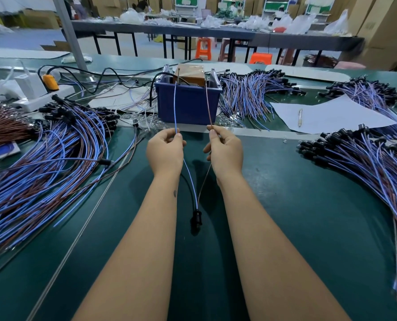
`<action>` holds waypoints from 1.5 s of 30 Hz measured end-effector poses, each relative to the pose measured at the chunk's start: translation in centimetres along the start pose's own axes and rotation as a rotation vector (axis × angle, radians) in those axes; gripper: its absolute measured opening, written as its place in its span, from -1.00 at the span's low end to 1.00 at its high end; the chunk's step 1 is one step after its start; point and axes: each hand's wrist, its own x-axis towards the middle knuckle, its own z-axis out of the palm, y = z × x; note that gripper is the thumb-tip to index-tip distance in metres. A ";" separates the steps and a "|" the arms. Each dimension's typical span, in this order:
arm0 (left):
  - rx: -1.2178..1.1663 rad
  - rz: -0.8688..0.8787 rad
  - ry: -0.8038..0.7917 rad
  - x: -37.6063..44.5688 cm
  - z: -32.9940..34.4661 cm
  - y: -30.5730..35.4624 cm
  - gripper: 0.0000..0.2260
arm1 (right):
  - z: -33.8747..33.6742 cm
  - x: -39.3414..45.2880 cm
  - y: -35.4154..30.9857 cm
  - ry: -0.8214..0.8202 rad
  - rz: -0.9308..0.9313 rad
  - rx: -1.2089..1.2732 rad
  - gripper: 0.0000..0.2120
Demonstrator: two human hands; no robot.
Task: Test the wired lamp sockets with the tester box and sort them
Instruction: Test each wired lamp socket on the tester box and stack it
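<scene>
Head view, writing: none legible.
Hands: two. Left hand (165,152) pinches the blue wire (175,107); right hand (225,152) pinches the brown wire (208,105).
Socket: one black lamp socket (196,219) hangs between the forearms above the green tabletop (285,205), both wires running up from it to the tester box (188,101), a blue bin.
Sorted stock: wired-socket piles at left (54,154), right (366,163) and behind the box (246,96).
Nearby: paper sheet (331,115) with one pen (299,117); white power strip (42,96).

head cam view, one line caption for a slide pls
Left hand pinches the blue lead, right hand the brown lead, at the tester box; socket dangles below.
</scene>
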 end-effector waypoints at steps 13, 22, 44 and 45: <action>0.009 0.061 -0.118 -1.0 -0.1 0.7 -0.85 | 0.0 -0.1 0.1 -0.020 -0.001 0.020 -0.82; 0.051 0.032 -0.122 -1.3 -0.2 1.0 -0.84 | 0.0 -0.1 0.0 -0.019 -0.001 0.001 -0.82; -0.030 0.011 0.059 -1.0 -0.2 0.8 -0.90 | -0.2 -0.8 -0.5 0.003 0.007 -0.003 -0.80; -0.034 0.012 0.068 -1.0 -0.2 0.8 -0.90 | -0.2 -0.8 -0.5 0.011 0.009 -0.004 -0.80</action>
